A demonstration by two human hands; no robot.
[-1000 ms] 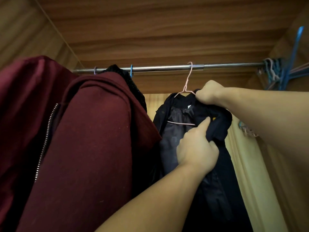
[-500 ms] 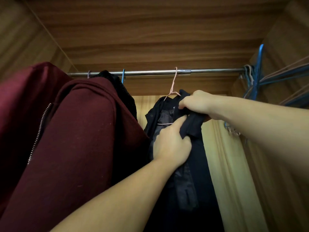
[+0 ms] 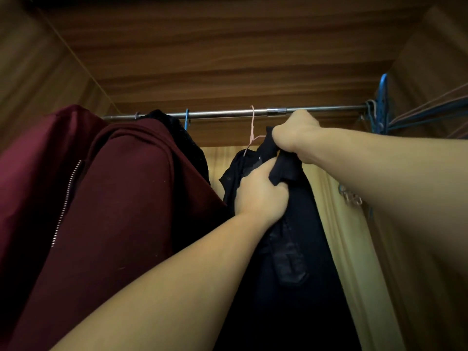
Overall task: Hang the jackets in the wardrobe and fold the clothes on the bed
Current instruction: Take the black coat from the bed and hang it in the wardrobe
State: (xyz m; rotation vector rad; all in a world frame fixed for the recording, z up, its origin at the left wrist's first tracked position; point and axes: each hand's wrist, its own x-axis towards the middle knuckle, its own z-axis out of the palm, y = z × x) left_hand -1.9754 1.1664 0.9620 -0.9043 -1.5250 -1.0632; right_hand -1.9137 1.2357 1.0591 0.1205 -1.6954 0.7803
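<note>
- Both hands are up inside the wardrobe, working on the dark jacket [image 3: 298, 224] that hangs from the pink wire hanger [image 3: 252, 133] on the metal rail [image 3: 228, 113].
- The right hand [image 3: 293, 134] has its fingers curled round a bunch of the jacket's collar, right beside the hanger's neck and just under the rail.
- The left hand [image 3: 260, 191] sits directly below it, fingers closed on a fold of the same dark cloth; thumb and fold touch.
- The key relation: the jacket's long axis runs straight down from the hanger hook, and both grips sit at its top end, right hand above, left hand below and slightly nearer. The hook is already over the rail, just left of the right hand.
- My read is that the jacket's right shoulder is being seated on the hanger; what remains here looks like straightening and letting go.
- The jacket itself is dark navy or black, soft and creased, with a shinier lining or flap lower down its front.
- To the left, nearer the camera, hangs a maroon zip jacket [image 3: 114, 198], with another dark garment [image 3: 177, 127] behind it on a blue hanger [image 3: 187, 120].
- Far right, spare hangers [image 3: 379, 107] bunch at the rail's end.
- The bed and its clothes are out of view.
</note>
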